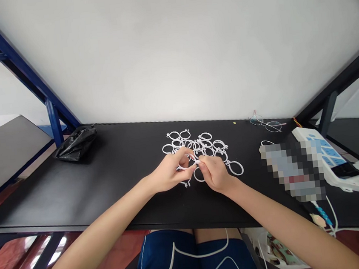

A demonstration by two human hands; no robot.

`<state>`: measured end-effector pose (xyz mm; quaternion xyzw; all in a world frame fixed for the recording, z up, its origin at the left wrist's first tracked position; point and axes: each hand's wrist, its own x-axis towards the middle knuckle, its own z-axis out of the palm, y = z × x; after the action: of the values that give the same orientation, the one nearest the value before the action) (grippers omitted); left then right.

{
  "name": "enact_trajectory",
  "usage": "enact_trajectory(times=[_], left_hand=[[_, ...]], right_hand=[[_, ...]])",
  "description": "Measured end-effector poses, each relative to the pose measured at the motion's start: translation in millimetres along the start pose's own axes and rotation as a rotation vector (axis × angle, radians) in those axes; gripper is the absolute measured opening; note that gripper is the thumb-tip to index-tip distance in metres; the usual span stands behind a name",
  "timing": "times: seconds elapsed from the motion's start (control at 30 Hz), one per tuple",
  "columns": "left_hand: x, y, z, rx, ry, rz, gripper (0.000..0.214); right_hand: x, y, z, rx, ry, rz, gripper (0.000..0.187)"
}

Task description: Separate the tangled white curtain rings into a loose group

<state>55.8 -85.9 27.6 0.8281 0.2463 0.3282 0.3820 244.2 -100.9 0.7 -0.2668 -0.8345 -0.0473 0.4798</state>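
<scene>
Left grip (170,172) closed on a white plastic ring (183,166); right grip (214,174) pinched the same ring at its tab, just beside the left. Around twenty more rings (196,143) lay in a loose pile on the table (108,189), under and ahead of the hands, many overlapping. Couldn't tell if any were joined. Lone ring (235,168) sat at the pile's right edge.

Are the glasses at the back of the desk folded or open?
Open, it seems: the glasses lie on the black desk with one temple arm reaching past a lens and the other tip rising behind.
</scene>
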Motion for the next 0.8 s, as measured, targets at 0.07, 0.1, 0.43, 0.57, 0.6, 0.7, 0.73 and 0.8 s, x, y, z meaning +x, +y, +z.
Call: enact_trajectory(times=[0.07,0.1,0.43,0.57,0.6,0.7,0.73,0.8], left_hand=[[0.1,-0.5,0.0,0.008,0.001,0.003,0.018],[0.1,-0.8,0.0,0.012,0.002,0.004,0.018],[-0.9,-1.3,-1.2,0.02,-0.004,-0.008,0.02],[-0.9,-0.6,-1.1,0.012,-0.012,-0.018,0.02],[-0.8,-0.7,-1.0,0.012,-0.01,-0.018,0.02],[-0.5,-1.4,-0.8,0.02,-0.007,-0.012,0.02],[-0.4,-1.8,-0.7,0.024,-0.007,-0.01,0.02],[-0.2,-2.7,-0.7,0.029,-0.008,-0.004,0.019]], right_hand=[[-0.3,0.1,0.3,0.002,-0.005,0.005,0.018],[-0.3,0.1,0.3,0.004,-0.006,0.006,0.018],[-0.4,-1.8,1.1,0.028,-0.016,0.037,0.02],[-2.5,-2.0,1.7,0.052,-0.034,0.062,0.019],[-3.1,-1.8,2.0,0.059,-0.04,0.069,0.019],[-5.2,-1.2,3.5,0.096,-0.059,0.099,0.017],[-5.8,-1.2,4.1,0.11,-0.063,0.11,0.017],[-6.8,-1.5,5.0,0.132,-0.065,0.131,0.017]])
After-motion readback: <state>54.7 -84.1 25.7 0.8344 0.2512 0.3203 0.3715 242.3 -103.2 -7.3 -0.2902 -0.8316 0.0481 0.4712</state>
